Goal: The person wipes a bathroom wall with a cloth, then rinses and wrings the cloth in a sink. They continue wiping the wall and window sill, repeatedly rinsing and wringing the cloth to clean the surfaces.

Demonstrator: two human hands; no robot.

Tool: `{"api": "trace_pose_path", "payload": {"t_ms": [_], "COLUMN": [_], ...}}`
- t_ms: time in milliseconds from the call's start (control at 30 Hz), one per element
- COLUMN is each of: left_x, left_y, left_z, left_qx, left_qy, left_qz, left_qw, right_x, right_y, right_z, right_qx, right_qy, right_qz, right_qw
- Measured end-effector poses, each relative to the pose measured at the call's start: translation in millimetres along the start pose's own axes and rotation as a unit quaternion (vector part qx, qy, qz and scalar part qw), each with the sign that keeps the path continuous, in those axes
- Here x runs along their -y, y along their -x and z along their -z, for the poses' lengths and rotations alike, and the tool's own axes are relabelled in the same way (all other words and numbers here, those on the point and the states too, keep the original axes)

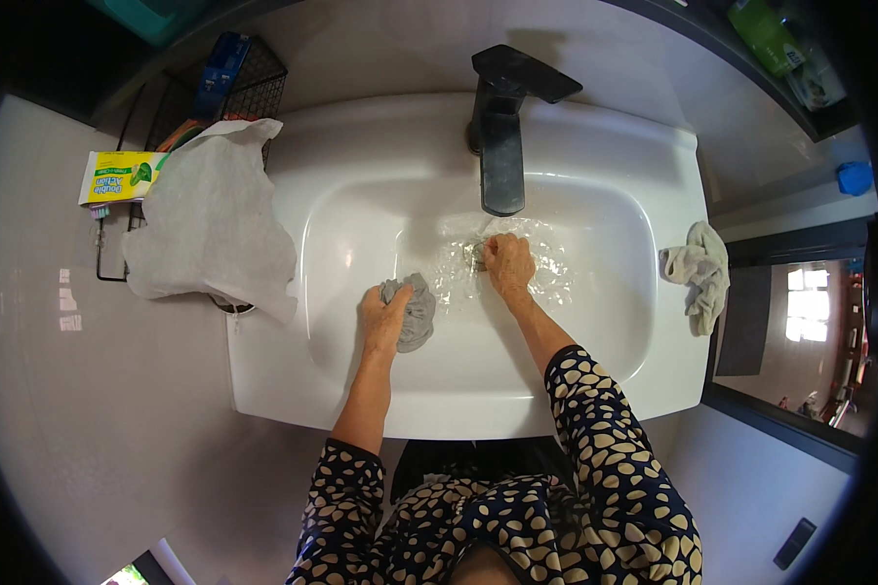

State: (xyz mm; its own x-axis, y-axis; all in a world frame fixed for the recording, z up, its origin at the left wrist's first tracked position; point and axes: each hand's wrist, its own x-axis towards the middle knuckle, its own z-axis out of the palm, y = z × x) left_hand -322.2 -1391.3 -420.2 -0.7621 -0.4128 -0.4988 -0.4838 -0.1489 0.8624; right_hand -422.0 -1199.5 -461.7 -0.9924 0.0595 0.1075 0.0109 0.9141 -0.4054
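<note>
My left hand (pixel 385 317) grips a bunched, wet grey cloth (pixel 419 314) in the left half of the white sink (pixel 361 382). The cloth's folds hide its exact kind. Just below the spout of the black faucet (pixel 502 171), my right hand (pixel 509 263) is closed in the splashing water (pixel 551 268). A small greyish patch shows at its fingertips, too unclear to name. The two hands are apart, the right one farther from me.
A crumpled light grey cloth (pixel 698 273) hangs over the sink's right rim. On the left, a pale cloth (pixel 215 210) drapes over a black wire basket (pixel 260 78), beside a yellow toothpaste box (pixel 125 177). A dark shelf (pixel 712 58) with bottles runs along the back right.
</note>
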Motion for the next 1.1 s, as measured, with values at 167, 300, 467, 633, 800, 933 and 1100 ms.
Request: {"api": "trace_pose_path", "payload": {"t_ms": [167, 300, 467, 633, 800, 933, 1100], "left_x": [-0.4, 0.0, -6.7, -6.1, -4.7, -6.9, -5.4], "left_y": [0.4, -0.1, 1.1, 0.6, -0.1, 0.3, -1.6], "left_z": [0.8, 1.1, 0.2, 1.0, 0.7, -0.7, -1.1], "left_qx": [0.004, -0.007, 0.017, 0.021, 0.022, 0.02, 0.025], "left_qy": [0.001, -0.02, -0.036, -0.037, -0.023, -0.024, -0.019], "left_qz": [0.004, 0.003, 0.024, 0.023, 0.019, 0.022, 0.015], "left_qw": [1.0, 1.0, 0.999, 0.999, 0.999, 0.999, 0.999], "right_x": [1.7, 3.8, -8.0, -4.5, -9.3, -13.3, -15.5], "right_y": [-3.5, 0.4, 2.9, 5.8, 7.7, 12.3, 11.7], "right_z": [1.2, 9.0, 6.1, 6.9, 3.3, 2.9, -1.8], "right_qx": [0.009, 0.013, 0.068, 0.032, -0.02, -0.058, -0.05], "right_qy": [0.005, -0.041, -0.103, -0.033, -0.055, -0.045, -0.035], "right_qz": [-0.022, -0.03, -0.026, 0.018, 0.052, 0.138, 0.109], "right_qw": [1.0, 0.999, 0.992, 0.999, 0.997, 0.988, 0.992]}}
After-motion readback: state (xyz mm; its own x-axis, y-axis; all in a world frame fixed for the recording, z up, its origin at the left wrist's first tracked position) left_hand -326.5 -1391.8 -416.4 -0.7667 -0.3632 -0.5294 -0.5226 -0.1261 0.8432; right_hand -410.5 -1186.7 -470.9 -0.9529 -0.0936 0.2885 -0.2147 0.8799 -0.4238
